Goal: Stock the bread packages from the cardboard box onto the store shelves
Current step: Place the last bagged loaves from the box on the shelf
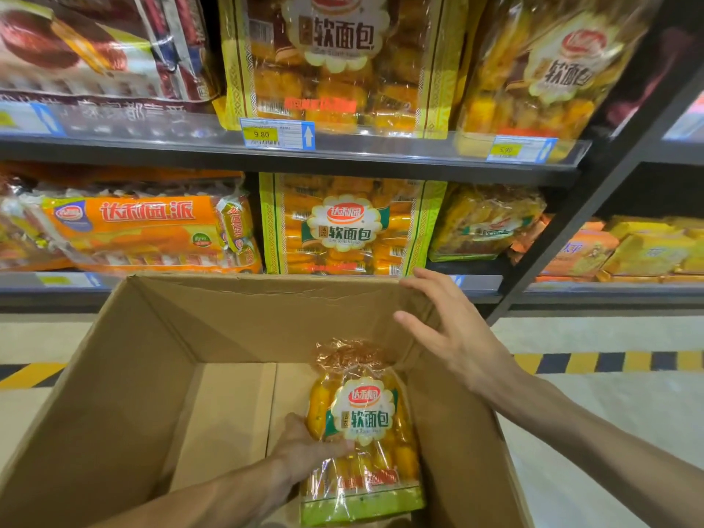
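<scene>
A brown cardboard box (144, 375) stands open in front of me, below the shelves. One clear yellow bread package (362, 424) with a white flower-shaped label lies at its bottom right. My left hand (304, 447) reaches down inside and has its fingers on the package's left side. My right hand (445, 322) hovers over the box's far right corner with fingers spread and nothing in it. Matching bread packages stand on the lower shelf (350, 226) and on the upper shelf (339, 59).
Orange pie packages (137, 226) fill the lower shelf's left part, and a slumped bread bag (487, 222) lies at the right. A dark shelf post (594, 184) slants down the right side. Yellow-black floor tape (609, 362) runs behind the box.
</scene>
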Available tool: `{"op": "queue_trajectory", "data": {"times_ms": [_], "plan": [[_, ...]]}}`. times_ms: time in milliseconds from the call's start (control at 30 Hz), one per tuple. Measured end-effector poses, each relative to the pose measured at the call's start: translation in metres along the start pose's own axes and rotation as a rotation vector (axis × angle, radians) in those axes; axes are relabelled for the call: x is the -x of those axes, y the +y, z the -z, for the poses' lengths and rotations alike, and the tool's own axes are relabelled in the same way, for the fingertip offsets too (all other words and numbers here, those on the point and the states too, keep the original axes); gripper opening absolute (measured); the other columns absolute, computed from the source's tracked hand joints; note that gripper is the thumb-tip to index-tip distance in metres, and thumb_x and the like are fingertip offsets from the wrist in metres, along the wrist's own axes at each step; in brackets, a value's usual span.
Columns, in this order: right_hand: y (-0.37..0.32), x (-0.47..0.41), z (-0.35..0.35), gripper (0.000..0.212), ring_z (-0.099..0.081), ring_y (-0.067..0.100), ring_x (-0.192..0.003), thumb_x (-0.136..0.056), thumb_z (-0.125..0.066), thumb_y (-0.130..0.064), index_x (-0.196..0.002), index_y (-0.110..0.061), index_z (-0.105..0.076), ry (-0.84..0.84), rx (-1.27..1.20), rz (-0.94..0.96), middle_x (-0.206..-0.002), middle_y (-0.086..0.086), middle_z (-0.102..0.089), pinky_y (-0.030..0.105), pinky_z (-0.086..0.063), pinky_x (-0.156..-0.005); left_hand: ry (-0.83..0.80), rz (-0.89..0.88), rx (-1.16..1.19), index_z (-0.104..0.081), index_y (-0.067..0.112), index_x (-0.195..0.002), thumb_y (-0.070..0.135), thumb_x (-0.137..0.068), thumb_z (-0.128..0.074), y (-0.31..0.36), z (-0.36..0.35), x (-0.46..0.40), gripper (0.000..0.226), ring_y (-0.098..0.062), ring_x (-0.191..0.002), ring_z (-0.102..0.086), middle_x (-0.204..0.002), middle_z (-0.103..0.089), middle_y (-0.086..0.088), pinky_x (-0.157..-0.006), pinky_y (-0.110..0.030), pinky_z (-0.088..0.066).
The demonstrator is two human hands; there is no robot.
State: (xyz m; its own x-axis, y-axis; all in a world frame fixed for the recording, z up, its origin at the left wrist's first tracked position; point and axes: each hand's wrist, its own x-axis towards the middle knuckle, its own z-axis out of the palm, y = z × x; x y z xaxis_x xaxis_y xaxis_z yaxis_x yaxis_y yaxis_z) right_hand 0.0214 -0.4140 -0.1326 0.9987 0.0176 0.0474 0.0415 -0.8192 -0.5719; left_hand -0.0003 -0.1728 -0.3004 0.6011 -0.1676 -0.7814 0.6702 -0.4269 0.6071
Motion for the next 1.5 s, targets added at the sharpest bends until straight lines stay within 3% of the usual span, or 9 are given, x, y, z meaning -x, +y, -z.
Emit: {"op": "queue_trajectory", "data": {"times_ms": [100,300,467,600,700,833,1000,1200,1500], "plan": [[-0.002,0.001,0.000,0.054,-0.026,0.005,-0.151,-0.102,-0.057,-0.046,-0.152,-0.030,-0.046,-0.013,0.011,0.003,-0.164,-0.011,-0.032,0.019,-0.019,-0.116,0.010,-0.080,0.087,-0.035,0.016,-0.126,0.029,-0.061,-0.099,0.002,0.012,0.012,0.092,-0.017,-0.103,-0.067,-0.117,-0.065,-0.005,-0.072,-0.021,-0.054],[-0.006,0.005,0.004,0.070,-0.025,0.000,-0.151,-0.092,-0.055,-0.067,-0.155,-0.044,-0.033,-0.032,-0.097,-0.042,-0.166,-0.021,-0.027,0.030,-0.027,-0.120,0.073,-0.283,0.231,-0.048,0.015,-0.129,0.016,-0.050,-0.103,0.027,0.059,0.073,0.095,-0.017,-0.084,-0.079,-0.108,-0.077,-0.008,-0.064,-0.027,-0.062],[-0.017,0.012,0.016,0.093,-0.035,-0.009,-0.144,-0.080,-0.067,-0.078,-0.156,-0.058,-0.017,-0.121,-0.339,-0.012,-0.159,-0.036,-0.032,0.030,-0.034,-0.117,0.131,-0.437,0.253,-0.057,0.029,-0.117,0.043,-0.021,-0.104,0.061,0.099,0.133,0.108,-0.012,-0.082,-0.078,-0.098,-0.081,0.002,-0.062,-0.022,-0.058],[-0.033,0.013,0.031,0.123,-0.056,-0.005,-0.131,-0.060,-0.078,-0.081,-0.160,-0.054,-0.011,-0.283,-0.592,-0.056,-0.152,-0.031,-0.044,0.028,-0.048,-0.111,0.173,-0.634,0.231,-0.057,0.029,-0.124,0.022,-0.048,-0.095,0.091,0.104,0.158,0.085,-0.006,-0.087,-0.077,-0.107,-0.079,0.002,-0.059,-0.017,-0.059],[-0.040,0.013,0.039,0.118,-0.055,0.001,-0.135,-0.061,-0.085,-0.070,-0.157,-0.053,-0.018,-0.337,-0.651,-0.063,-0.140,-0.037,-0.048,0.033,-0.049,-0.112,0.172,-0.757,0.180,-0.055,0.030,-0.131,0.018,-0.059,-0.088,0.118,0.091,0.168,0.080,-0.003,-0.095,-0.075,-0.111,-0.077,0.014,-0.067,-0.015,-0.058],[-0.040,0.014,0.067,0.090,-0.054,-0.010,-0.131,-0.075,-0.088,-0.052,-0.151,-0.043,-0.039,-0.239,-0.624,-0.088,-0.141,-0.031,-0.059,0.025,-0.049,-0.111,0.128,-0.855,0.108,-0.051,0.040,-0.134,0.028,-0.061,-0.089,0.146,0.069,0.172,0.084,-0.005,-0.105,-0.073,-0.119,-0.074,0.017,-0.076,-0.018,-0.060],[-0.022,0.020,0.107,0.044,-0.067,-0.018,-0.090,-0.079,-0.078,-0.035,-0.118,-0.045,-0.060,-0.069,-0.625,-0.091,-0.099,-0.037,-0.072,0.006,-0.052,-0.064,0.062,-0.949,0.012,-0.039,0.042,-0.145,0.029,-0.066,-0.090,0.181,0.038,0.163,0.095,0.003,-0.110,-0.069,-0.123,-0.069,0.026,-0.078,-0.013,-0.057],[0.014,0.022,0.142,0.056,-0.072,0.006,-0.110,-0.073,-0.081,-0.028,-0.126,-0.033,-0.062,0.219,-0.695,-0.048,-0.116,-0.016,-0.077,0.023,-0.060,-0.084,-0.024,-1.005,-0.044,-0.026,0.043,-0.156,0.055,-0.060,-0.091,0.221,0.030,0.138,0.117,0.001,-0.131,-0.056,-0.147,-0.052,0.021,-0.110,-0.033,-0.049],[0.095,-0.022,0.155,0.073,-0.066,0.005,-0.121,-0.076,-0.085,-0.024,-0.141,-0.032,-0.053,0.434,-0.638,-0.077,-0.131,-0.011,-0.070,0.026,-0.055,-0.099,0.095,-1.065,-0.255,-0.050,0.033,-0.145,0.043,-0.082,-0.076,0.227,0.029,0.097,0.069,-0.002,-0.130,-0.058,-0.135,-0.064,0.014,-0.117,-0.040,-0.043]]}}
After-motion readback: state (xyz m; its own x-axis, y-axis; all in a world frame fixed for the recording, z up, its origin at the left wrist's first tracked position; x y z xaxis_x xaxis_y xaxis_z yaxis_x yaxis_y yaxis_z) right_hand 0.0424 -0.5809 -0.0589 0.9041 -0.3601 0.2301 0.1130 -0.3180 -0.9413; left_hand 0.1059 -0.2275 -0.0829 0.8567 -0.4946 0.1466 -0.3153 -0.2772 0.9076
